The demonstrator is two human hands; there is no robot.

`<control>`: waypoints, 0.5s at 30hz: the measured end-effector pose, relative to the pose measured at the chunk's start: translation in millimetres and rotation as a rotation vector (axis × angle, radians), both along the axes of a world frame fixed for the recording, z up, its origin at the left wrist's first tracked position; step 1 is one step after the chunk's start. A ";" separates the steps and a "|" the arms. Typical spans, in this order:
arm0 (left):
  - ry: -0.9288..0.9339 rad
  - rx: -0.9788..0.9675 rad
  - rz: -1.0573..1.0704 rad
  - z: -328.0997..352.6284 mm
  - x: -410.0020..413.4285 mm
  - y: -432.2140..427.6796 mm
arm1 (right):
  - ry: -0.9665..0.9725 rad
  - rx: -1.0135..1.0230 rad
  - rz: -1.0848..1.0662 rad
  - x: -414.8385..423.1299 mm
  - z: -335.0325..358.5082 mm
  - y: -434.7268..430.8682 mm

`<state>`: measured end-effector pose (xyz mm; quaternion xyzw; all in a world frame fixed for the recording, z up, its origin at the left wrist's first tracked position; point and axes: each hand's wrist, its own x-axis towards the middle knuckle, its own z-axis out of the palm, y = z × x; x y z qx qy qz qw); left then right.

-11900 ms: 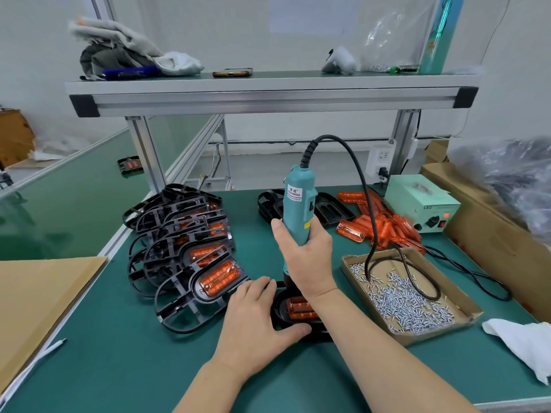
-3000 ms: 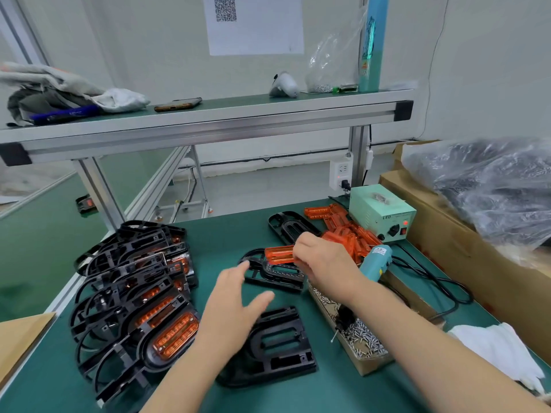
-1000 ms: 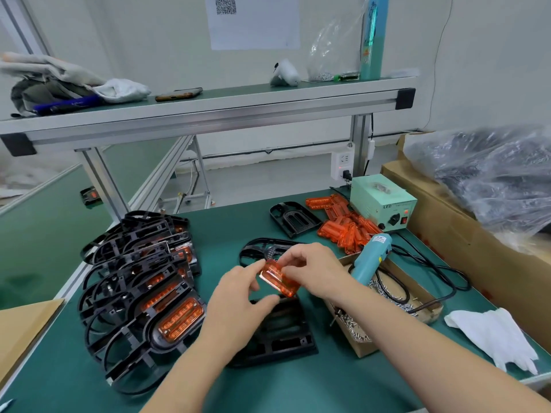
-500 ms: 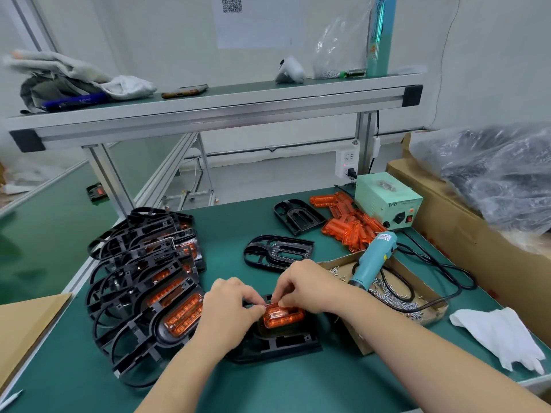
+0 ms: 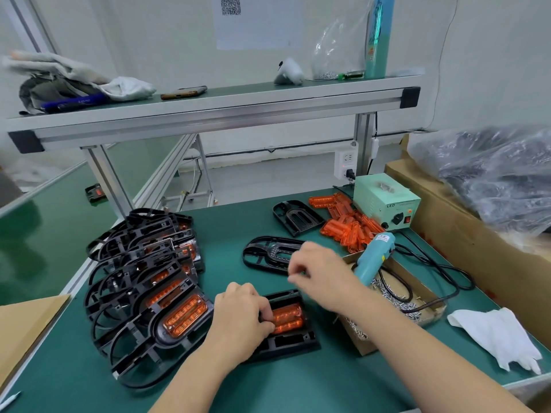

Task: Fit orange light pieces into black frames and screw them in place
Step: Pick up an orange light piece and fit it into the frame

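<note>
While the stack of finished frames (image 5: 149, 281) lies at the far left of the green counter (image 5: 74, 380), each one with its orange piece already inside, the left hand (image 5: 241, 320) rests just beside it on the black frame (image 5: 286, 338) that is in work. Its fingers (image 5: 267, 318) press on the left end of the orange light piece (image 5: 287, 318), which sits in the opening of this frame, so this grip is a pressing hold on the piece. To the right and a little further away, the right hand (image 5: 323, 278) is lifted above the frame with the fingers half curled; it looks blurred, and I cannot tell if this grip holds anything. I judge that the fitting step is almost done and the screwing is not yet begun. Further right, the blue electric screwdriver (image 5: 375, 259) leans in the cardboard box of screws (image 5: 399, 302). The next move probably needs the right hand to take this tool and a screw, while the left hand keeps the piece flat in the frame
</note>
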<state>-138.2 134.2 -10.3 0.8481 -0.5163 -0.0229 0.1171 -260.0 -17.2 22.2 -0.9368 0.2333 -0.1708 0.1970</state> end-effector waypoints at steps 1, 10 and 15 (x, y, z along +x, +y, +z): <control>-0.008 0.013 -0.007 -0.4 0.0 0.6 | -0.100 0.056 -0.104 -7.6 1.5 -7.9; -0.137 0.151 -0.034 1.6 -2.1 -12.6 | -0.111 0.369 -0.759 -80.9 -42.3 -43.9; -0.153 0.149 -0.036 19.0 -6.1 -31.8 | -0.278 0.633 -0.750 -69.9 -37.9 -41.9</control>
